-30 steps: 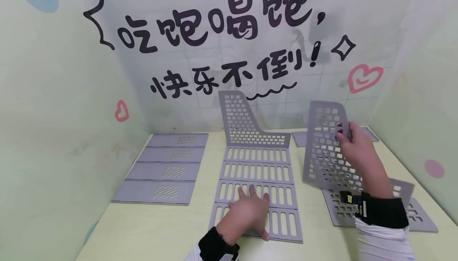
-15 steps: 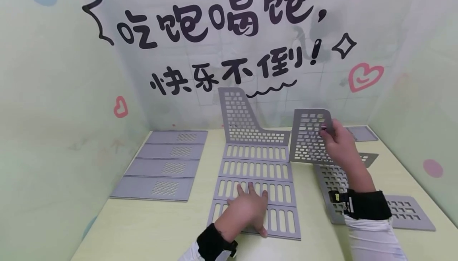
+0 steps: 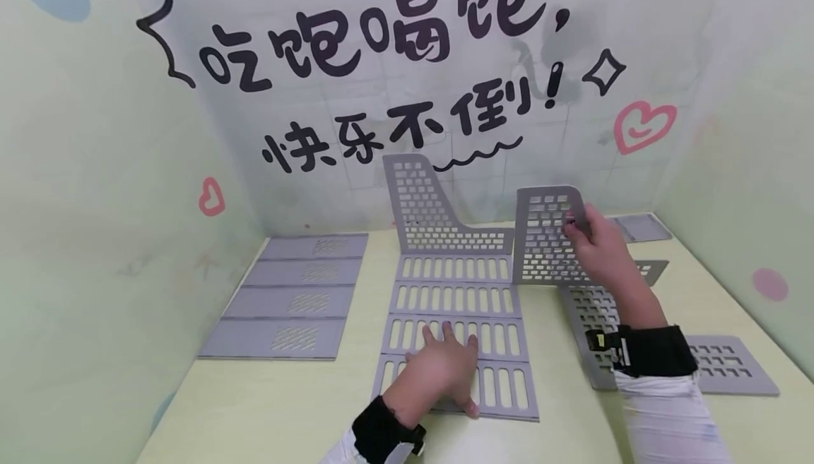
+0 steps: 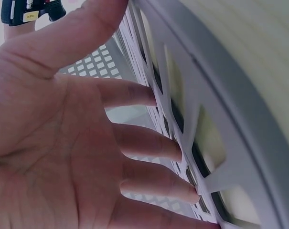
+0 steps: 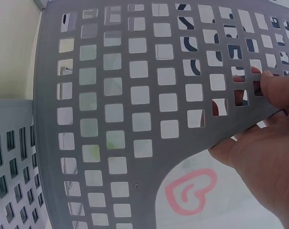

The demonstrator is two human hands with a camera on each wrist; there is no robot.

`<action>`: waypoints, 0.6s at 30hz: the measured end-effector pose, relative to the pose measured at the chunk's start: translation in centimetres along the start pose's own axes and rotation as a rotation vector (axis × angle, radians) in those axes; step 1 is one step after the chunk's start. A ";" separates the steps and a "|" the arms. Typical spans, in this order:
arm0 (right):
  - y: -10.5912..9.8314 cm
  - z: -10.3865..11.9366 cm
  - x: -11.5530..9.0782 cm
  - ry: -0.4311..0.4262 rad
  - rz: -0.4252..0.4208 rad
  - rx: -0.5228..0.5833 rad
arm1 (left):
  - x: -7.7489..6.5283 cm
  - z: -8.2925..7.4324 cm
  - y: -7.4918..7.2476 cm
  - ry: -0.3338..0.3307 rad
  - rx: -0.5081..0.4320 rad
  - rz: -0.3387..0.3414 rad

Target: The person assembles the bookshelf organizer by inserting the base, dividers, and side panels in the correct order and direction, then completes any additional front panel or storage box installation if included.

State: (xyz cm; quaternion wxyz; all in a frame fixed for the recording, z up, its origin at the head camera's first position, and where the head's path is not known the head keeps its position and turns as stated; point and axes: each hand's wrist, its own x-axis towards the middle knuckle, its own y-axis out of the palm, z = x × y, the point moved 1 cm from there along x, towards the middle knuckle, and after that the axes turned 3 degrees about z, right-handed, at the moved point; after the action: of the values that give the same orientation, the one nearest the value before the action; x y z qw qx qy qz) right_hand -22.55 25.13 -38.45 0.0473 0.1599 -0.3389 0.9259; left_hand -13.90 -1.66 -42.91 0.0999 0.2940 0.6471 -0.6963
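My right hand grips the sloping edge of a grey L-shaped perforated panel, thumb on the near face and fingers behind, as the right wrist view shows. That panel stands upright, its lower left corner right at the slotted panels. With fingers spread, my left hand presses on the nearest slotted panels; in the left wrist view its fingertips touch the slotted surface. Behind the slotted row another L-shaped panel stands upright against its far end.
A third perforated panel lies flat at the right, partly under my right arm. Several grey panels with slanted slots lie in a column at the left. A small plain panel is at the back right. A printed backdrop encloses the table.
My right hand has carried its L-shaped panel left and away from me, to the edge of the slotted row, and turned it more squarely toward me. My left hand stays in place.
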 end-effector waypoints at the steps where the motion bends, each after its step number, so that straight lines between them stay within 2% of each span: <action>1: 0.0 0.1 0.0 -0.005 0.003 0.001 | 0.0 0.0 0.0 0.001 0.000 -0.004; 5: 0.1 0.4 0.1 -0.015 0.030 0.018 | -0.1 -0.1 -0.1 0.003 0.006 -0.003; 12: 1.0 -0.4 0.0 0.007 0.093 0.004 | -0.2 0.0 0.9 -0.004 0.001 0.021; 18: 0.3 -0.8 0.5 0.020 0.146 -0.003 | -0.1 -0.1 0.1 0.003 0.018 0.005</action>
State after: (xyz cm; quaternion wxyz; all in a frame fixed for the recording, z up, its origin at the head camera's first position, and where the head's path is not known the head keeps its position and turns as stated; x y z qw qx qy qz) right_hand -23.29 25.38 -39.08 -0.0167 0.1252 -0.3505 0.9280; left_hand -13.70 -1.57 -42.91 0.0978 0.2975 0.6401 -0.7016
